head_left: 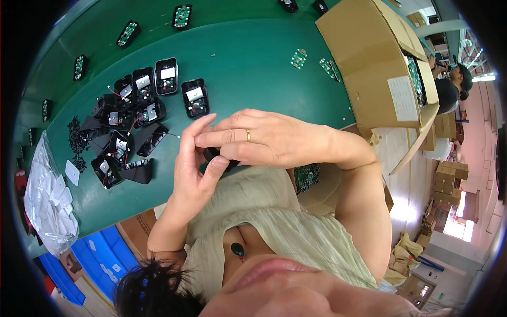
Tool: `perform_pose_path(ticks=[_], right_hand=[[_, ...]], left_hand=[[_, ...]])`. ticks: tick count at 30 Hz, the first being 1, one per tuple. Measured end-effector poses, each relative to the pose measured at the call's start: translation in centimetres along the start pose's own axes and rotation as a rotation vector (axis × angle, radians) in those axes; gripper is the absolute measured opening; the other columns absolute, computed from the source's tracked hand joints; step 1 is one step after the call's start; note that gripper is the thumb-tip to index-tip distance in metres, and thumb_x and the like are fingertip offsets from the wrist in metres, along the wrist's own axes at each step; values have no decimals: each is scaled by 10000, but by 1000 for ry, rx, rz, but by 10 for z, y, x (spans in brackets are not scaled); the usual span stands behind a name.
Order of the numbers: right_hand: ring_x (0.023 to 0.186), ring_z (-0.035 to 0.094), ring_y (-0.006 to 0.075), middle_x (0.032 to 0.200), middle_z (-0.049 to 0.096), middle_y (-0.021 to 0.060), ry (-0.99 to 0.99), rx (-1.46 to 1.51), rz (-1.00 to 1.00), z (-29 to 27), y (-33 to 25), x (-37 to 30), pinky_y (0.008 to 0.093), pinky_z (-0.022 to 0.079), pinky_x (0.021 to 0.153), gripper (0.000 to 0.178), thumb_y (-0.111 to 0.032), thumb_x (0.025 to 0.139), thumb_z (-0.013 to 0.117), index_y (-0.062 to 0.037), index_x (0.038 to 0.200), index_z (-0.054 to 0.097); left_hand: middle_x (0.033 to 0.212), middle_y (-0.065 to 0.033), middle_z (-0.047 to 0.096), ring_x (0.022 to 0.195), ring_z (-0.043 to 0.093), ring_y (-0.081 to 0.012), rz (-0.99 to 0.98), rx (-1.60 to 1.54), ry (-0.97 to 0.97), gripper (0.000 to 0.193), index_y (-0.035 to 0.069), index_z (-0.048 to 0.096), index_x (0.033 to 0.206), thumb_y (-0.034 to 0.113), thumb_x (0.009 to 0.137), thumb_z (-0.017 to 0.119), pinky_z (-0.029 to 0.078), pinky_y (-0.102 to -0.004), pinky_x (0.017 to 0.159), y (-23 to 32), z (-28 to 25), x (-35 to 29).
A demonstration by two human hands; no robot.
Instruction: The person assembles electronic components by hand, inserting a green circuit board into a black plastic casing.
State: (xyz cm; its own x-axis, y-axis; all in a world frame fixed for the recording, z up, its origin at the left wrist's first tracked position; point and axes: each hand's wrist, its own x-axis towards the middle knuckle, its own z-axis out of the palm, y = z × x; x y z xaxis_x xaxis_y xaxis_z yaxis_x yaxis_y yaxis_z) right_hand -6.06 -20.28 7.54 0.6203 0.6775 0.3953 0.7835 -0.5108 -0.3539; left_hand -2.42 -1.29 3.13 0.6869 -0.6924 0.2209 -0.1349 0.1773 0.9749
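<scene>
Green bench (237,58) spans upper centre. Mid-frame, our left hand (191,161) and right hand (264,138) close around a black part (211,154), mostly hidden; we should steady it, pressing evenly.

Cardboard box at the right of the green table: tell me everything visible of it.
The cardboard box is large and brown, at the right end of the table. Its open side faces the picture's right, where green circuit boards show packed inside; how full it is cannot be told. A white printed sheet is on one side. One flap slants outward and down. Neither the left hand nor the right hand touches it.
</scene>
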Motion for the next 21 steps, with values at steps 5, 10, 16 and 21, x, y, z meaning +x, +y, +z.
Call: perform_pose_path(ticks=[5,10,16,21], right_hand=[[943,529,303,1196,481,123,183,-145,191,-3,-22,-18,381,452,756,330,-81,690,646,-17,995,535],[623,520,197,720,528,55,178,-160,284,15,-24,-42,305,442,516,190,-48,673,646,-24,836,551],[673,571,185,874,599,80,417,30,406,-1,-3,-44,279,472,595,238,-152,750,673,-24,929,585],[873,574,339,952,565,212,412,-650,1310,-20,103,-104,408,472,737,554,-459,729,645,46,941,564]], left_hand=[[1111,-125,479,744,560,-136,-331,-362,60,402,-17,347,1253,61,877,465,465,-223,564,14,12,-16],[1133,-122,484,864,539,-145,-371,-190,80,374,-14,402,1226,18,859,463,451,-247,745,0,19,-26],[1099,-124,523,1015,514,-180,-268,76,35,373,-28,426,1192,-29,819,432,388,-277,899,-8,24,-40],[995,-166,561,857,573,-230,-477,-421,122,362,-26,393,1184,50,832,430,464,-337,793,-5,17,-48]])
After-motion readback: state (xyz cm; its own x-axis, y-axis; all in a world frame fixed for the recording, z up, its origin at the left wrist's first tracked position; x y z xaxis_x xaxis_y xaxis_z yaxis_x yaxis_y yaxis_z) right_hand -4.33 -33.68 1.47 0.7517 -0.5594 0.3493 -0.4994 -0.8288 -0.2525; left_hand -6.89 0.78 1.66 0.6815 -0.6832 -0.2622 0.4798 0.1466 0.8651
